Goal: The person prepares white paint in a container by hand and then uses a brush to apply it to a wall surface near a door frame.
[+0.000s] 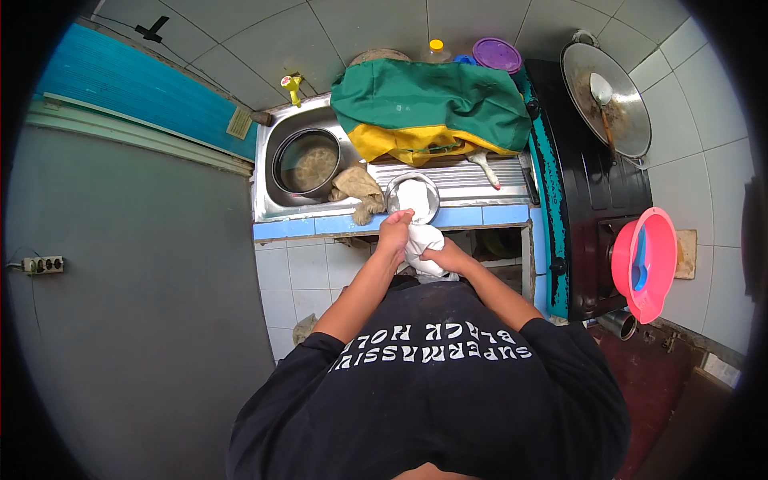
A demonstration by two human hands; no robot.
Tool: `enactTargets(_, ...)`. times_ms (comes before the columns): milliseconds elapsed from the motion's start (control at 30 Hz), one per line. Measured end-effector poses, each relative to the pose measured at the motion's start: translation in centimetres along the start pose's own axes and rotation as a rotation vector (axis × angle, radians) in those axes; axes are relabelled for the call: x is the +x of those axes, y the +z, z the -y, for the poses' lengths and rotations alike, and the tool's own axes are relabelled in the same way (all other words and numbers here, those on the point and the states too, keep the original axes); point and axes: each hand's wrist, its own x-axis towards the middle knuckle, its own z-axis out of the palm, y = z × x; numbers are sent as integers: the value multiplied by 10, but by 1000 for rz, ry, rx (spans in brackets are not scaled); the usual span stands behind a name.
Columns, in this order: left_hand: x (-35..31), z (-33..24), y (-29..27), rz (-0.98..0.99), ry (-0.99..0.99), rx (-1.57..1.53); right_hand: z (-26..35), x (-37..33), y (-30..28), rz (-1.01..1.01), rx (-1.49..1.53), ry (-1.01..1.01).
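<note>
A white bag (425, 243), probably thin plastic, hangs in front of the counter edge, close to my body. My left hand (394, 232) is closed with its fingertips pinched at the bag's upper end, over the rim of a round metal bowl (434, 210). Lower down, my right hand (450, 257) is wrapped round the bag's right side. White material (412, 194), which looks like powder, lies in the bowl. The bowl stands at the front of the ridged steel drainboard. Beside it on the left, a crumpled brown cloth (360, 186) drapes over the sink's edge.
A dark pot (280, 168) sits in the steel sink under a yellow tap (293, 88). Green and yellow fabric (424, 100) covers things behind the bowl. A brush-like tool (484, 170) lies right. The stove (588, 200) holds a wok (632, 120) and a pink basin (658, 264).
</note>
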Motion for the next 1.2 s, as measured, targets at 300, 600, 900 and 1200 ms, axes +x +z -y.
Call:
enactTargets(300,8,7,-7,1,0,-10,15,-12,3,-7,-21,23)
enactTargets(600,-13,-4,1,16,20,2,5,-11,3,-35,-29,-34)
enactTargets(900,-19,0,3,73,24,-12,13,-24,-5,-60,-78,-14)
enactTargets(1200,-15,5,1,46,-1,-45,2,-20,-3,-47,-94,-12)
